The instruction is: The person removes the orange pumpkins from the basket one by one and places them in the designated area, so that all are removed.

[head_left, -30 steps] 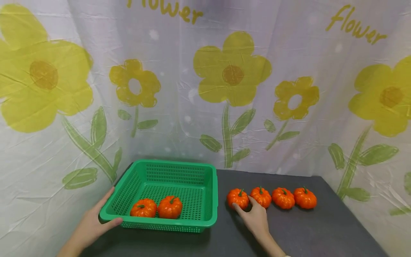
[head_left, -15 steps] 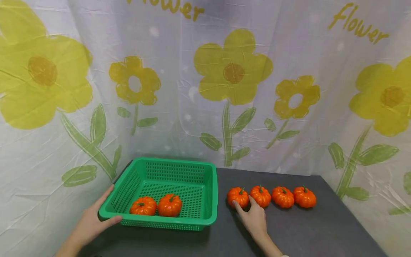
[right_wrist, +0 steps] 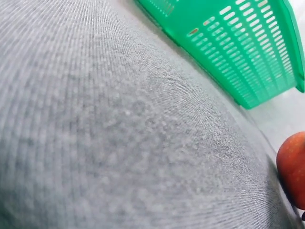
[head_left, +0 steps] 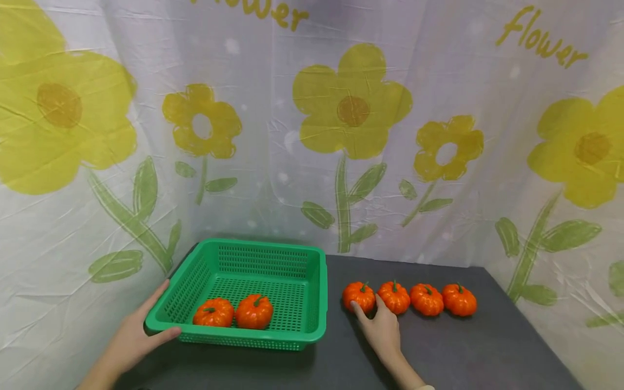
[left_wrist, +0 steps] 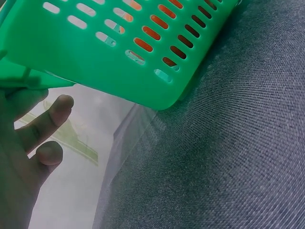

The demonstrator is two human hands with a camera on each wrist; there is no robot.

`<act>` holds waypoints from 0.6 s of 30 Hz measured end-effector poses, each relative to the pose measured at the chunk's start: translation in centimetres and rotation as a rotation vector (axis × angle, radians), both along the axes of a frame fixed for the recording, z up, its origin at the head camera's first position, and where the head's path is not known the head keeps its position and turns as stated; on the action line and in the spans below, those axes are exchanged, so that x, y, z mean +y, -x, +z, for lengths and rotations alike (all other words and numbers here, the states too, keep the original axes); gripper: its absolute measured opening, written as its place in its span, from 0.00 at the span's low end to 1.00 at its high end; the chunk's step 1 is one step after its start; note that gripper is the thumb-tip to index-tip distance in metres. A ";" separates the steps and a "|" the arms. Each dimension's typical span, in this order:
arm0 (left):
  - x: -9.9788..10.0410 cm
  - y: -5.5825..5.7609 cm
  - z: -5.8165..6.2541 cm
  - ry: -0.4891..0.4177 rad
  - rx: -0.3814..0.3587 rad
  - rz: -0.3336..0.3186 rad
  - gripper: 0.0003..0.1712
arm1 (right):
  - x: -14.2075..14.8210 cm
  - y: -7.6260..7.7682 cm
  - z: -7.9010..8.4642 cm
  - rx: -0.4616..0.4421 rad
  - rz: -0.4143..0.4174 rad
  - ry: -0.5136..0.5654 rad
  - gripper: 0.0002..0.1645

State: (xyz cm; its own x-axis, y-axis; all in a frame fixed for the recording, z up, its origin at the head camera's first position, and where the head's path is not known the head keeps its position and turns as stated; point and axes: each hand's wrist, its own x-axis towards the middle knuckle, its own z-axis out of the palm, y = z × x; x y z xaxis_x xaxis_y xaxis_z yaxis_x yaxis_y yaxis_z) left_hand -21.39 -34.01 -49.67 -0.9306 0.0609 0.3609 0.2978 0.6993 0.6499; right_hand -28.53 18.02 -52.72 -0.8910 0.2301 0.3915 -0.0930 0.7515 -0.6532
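Slipping and knocking look like the main risks

The right hand (head_left: 382, 333) holds the end pumpkin (head_left: 358, 295), leftmost of four in a row on the table (head_left: 439, 346), to the right of the basket (head_left: 323, 287). Thumb and finger stand on either side of it, a narrow span fitted to its width; how firm the hold is, I cannot tell. The skin is glossy and ribbed, so the tips could slide if they press low on a curve instead of round the widest part.

The finger also sits in the tight gap before the next pumpkin (head_left: 395, 299). Spreading or swinging the hand could nudge that one into the third pumpkin (head_left: 427, 300), just beside it, and the push might reach the last pumpkin (head_left: 460, 300).

The left hand (head_left: 131, 336) holds the basket by its near left corner, thumb on the front rim (head_left: 244, 334); the left wrist view shows some fingers hanging clear of the wall. With one corner held, a tug could swivel or tip the basket. Inside, the left inner pumpkin (head_left: 213, 312) and right inner pumpkin (head_left: 254, 312) lie side by side near the front; a tilt would probably roll them.
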 end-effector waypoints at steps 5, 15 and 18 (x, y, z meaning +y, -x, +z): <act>0.0 0.0 0.1 0.006 0.012 0.004 0.64 | -0.1 -0.1 0.1 0.000 -0.002 -0.009 0.49; 0.0 -0.2 0.3 0.021 0.000 0.011 0.64 | -0.1 -0.5 0.3 -0.003 -0.002 0.016 0.48; 0.1 -0.2 0.3 0.023 -0.006 0.014 0.64 | -0.1 -0.5 0.3 0.003 -0.002 0.024 0.47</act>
State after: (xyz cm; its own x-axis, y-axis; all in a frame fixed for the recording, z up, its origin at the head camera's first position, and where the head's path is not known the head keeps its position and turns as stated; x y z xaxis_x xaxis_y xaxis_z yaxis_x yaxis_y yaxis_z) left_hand -21.15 -33.96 -49.35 -0.9337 0.0562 0.3536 0.2839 0.7181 0.6354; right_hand -28.06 17.95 -52.40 -0.8890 0.2417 0.3888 -0.0934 0.7357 -0.6708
